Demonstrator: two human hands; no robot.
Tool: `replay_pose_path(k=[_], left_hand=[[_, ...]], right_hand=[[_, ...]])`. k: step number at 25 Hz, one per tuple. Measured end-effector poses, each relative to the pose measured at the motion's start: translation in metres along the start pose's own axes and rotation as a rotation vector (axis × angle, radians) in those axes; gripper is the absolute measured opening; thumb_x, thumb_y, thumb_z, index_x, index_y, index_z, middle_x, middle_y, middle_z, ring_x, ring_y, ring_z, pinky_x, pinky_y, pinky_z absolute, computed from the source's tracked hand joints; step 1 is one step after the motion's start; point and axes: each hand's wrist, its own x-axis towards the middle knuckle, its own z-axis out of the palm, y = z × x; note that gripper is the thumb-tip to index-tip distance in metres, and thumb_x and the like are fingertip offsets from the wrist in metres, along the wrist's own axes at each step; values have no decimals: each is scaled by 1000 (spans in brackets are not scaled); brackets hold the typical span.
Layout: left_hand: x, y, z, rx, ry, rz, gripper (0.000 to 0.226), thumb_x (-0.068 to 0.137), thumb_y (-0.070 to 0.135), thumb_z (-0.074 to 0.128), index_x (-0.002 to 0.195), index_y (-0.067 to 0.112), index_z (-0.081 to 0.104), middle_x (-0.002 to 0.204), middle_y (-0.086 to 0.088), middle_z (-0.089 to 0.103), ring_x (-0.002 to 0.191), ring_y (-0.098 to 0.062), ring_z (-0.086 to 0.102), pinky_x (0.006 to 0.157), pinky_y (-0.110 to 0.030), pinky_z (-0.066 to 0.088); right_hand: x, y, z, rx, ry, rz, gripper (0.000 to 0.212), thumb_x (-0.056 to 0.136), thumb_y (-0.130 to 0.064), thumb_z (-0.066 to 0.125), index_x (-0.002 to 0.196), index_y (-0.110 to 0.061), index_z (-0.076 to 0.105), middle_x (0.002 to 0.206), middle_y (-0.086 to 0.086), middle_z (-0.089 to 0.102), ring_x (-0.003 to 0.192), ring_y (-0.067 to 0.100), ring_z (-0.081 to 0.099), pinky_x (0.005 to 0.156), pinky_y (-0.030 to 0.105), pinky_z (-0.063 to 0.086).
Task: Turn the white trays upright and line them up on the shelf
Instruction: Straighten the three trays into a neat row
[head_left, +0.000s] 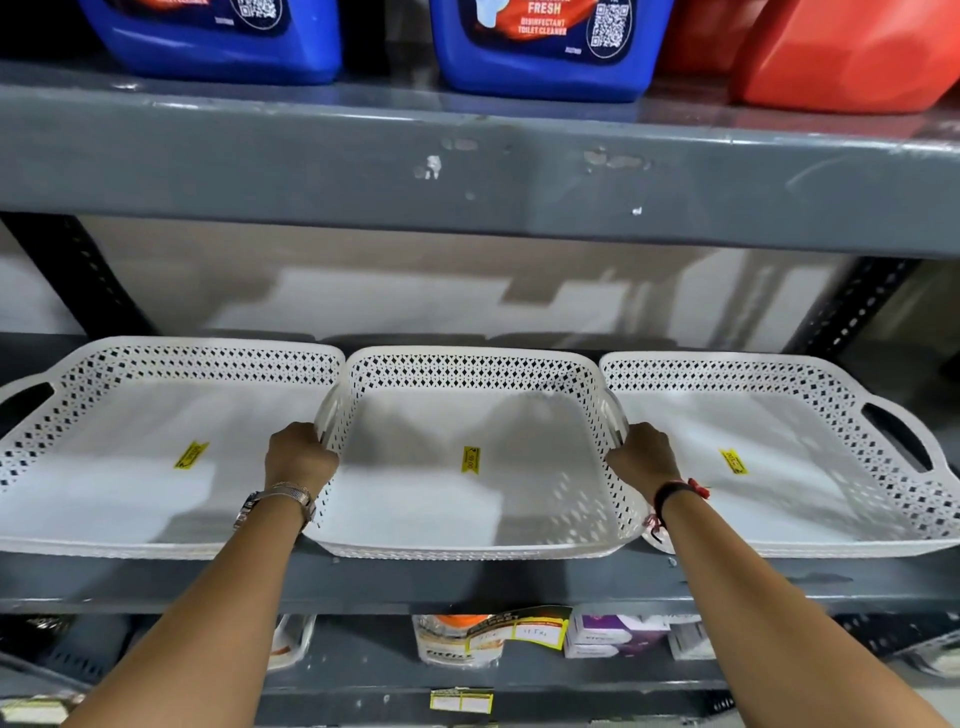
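Bright overhead light, soft blur, bowed edges

A shop is indicated: price-stickered white trays (171, 457) between the fingers (291, 441), toilet-cleaner jugs (545, 47) stocked above.

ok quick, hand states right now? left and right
Left hand: closed on the left handle of the middle white tray.
Right hand: closed on the same tray's right handle.

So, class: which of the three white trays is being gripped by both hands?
The middle tray: left hand and right hand grasp its side handles; the outer two are untouched.
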Motion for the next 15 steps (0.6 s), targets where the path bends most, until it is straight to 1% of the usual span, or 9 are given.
replay_pose_path(k=[1,2,4,7,9,11,13,15], left_hand=[[-2,0,0,2,6,0,23,78,-4,56,96,-17,62,101,-32,68,97,-44,64,70,-32,47],[-3,0,0,3,11,-3,24,79,-4,55,98,-17,62,103,-32,67,98,-44,63,73,-34,49],[-8,-1,0,4,15,-6,25,81,-3,54,101,-16,61,105,-32,66,100,-44,63,77,-37,51],[-15,-3,-1,15,17,19,27,81,-3,54,104,-15,62,108,-31,66,103,-44,62,80,-39,52],[-19,-5,-1,5,14,32,27,82,-2,54,104,-14,62,108,-30,66,102,-43,62,81,-40,52],[-22,-6,-2,-9,10,34,26,82,-2,54,103,-14,63,108,-30,66,102,-44,62,80,-39,52],[-24,-7,-2,-14,6,37,26,82,-3,55,103,-14,63,107,-31,66,102,-44,62,80,-39,52],[-22,-6,-2,-20,2,40,26,81,-3,55,103,-14,63,107,-31,66,101,-44,63,81,-39,53]], right_hand=[[0,0,0,0,1,5,19,80,2,52,98,8,56,88,20,54,82,32,53,68,29,40],[0,0,0,-3,0,7,19,81,2,51,98,8,56,87,20,53,82,32,51,69,31,41],[-4,2,0,-10,-8,9,16,81,2,50,96,6,55,86,17,51,80,29,48,69,31,41],[-11,6,0,-9,-19,22,13,82,2,48,93,5,54,86,17,51,80,29,48,67,29,38],[-13,8,0,-3,-19,34,25,82,2,47,104,10,56,87,17,51,80,30,48,68,29,38],[-14,9,-1,-3,-22,39,29,82,2,47,109,10,56,87,17,51,81,30,48,69,30,39],[-15,10,-1,-5,-29,39,26,82,1,48,106,8,57,87,17,51,81,30,48,69,30,39],[-13,11,-1,-4,-28,32,19,81,1,48,98,6,57,86,18,52,81,30,48,69,31,40]])
